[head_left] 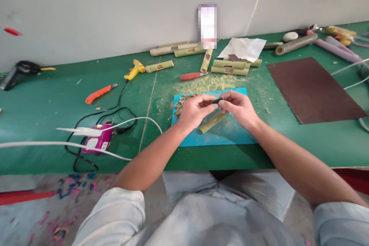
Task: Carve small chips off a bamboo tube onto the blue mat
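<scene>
My left hand (194,110) and my right hand (238,108) meet over a blue mat (190,140). Between their fingertips is a small dark piece (217,100), thin and perhaps folded; its material is too small to make out. Both hands pinch it, one from each side. Just below them a cut bamboo tube (211,123) lies slantwise on the mat, its far end partly behind my right fingers. A heap of brown shavings (181,104) sits at the mat's left corner, partly behind my left hand.
Notched bamboo tubes (230,70) and a red-handled knife (192,76) lie beyond the mat. At left are an orange cutter (100,94), a yellow glue gun (135,70) and a purple power strip (99,138) with cords. A dark brown sheet (314,90) lies right; a phone (207,25) stands against the wall.
</scene>
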Tool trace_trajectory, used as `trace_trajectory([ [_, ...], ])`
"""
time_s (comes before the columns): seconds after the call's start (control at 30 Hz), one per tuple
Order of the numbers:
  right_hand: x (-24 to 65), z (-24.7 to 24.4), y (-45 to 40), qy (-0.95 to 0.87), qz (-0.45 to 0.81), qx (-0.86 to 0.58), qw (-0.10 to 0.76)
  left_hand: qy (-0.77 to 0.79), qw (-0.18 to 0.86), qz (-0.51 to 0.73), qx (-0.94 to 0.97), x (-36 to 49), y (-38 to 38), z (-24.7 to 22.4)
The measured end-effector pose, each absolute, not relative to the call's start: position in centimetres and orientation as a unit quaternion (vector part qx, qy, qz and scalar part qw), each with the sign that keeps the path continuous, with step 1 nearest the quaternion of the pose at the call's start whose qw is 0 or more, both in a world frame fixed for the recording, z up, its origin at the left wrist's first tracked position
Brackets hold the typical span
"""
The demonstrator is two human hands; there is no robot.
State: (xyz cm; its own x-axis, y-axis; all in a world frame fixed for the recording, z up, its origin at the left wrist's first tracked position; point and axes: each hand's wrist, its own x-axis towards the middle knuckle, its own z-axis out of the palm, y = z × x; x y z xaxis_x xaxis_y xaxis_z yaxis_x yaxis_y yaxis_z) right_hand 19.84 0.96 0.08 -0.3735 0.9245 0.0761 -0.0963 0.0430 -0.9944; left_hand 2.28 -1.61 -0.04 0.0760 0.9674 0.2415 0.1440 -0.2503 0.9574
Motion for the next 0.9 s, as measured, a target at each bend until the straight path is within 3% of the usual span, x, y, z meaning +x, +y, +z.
trace_trajectory([
  [0.9, 19.54, -0.45, 0.73, -0.62, 0.5, -0.397, 0.457, 0.459, 0.414, 0.526, 0.584, 2.77, -1.81, 0.34],
])
